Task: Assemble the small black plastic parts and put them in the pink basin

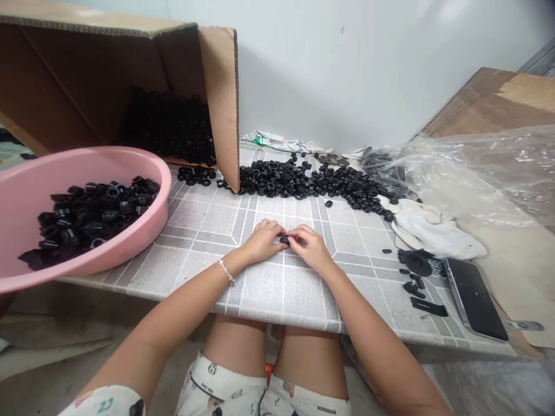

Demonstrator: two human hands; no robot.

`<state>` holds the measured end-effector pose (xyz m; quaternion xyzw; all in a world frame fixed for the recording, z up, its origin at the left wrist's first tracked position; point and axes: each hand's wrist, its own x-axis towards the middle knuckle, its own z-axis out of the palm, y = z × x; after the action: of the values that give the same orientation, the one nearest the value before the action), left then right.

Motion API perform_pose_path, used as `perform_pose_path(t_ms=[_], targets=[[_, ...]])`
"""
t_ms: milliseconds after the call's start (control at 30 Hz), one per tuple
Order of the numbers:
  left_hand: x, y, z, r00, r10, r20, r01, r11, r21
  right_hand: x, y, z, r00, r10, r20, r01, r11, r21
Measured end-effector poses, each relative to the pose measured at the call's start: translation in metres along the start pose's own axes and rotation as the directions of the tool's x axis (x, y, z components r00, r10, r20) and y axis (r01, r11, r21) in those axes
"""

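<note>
**One small black hexagonal plastic part [284, 240] pinched between two hands**

The left hand [262, 241] and the right hand [310, 248] are meeting just above the grey-tiled tabletop [208, 214], their fingers curled and clamping the part at the centre. One thin silver bracelet [225, 270] is circling the left wrist. One pink plastic basin [163, 202] is holding a heap of black plastic parts [93, 219], too many to count. One brown cardboard box [221, 98], lying on its side, is holding many more. One long spill of black parts [303, 182] is stretching across the tabletop. One white cloth [433, 231] and one black flat-screened tablet [474, 299] are lying to the right.
</note>
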<state>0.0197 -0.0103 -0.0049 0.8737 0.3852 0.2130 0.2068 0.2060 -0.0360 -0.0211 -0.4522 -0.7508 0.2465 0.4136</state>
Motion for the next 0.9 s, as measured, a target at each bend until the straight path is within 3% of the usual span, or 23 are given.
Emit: perform_pose_path(t_ms=[667,900], targets=[[-0.0001,0.0017,0.0004,1.0,-0.006,0.023,0.005,0.999,0.035,0.0006,0.0003,-0.0017,0.999,0.036,0.04,-0.037,0.999,0.003],[0.0002,0.0035,-0.0009,0.999,-0.016,0.028,0.016,1.0,0.0,-0.0012,0.0059,-0.0056,0.985,0.154,0.078,-0.162,0.979,0.124]])
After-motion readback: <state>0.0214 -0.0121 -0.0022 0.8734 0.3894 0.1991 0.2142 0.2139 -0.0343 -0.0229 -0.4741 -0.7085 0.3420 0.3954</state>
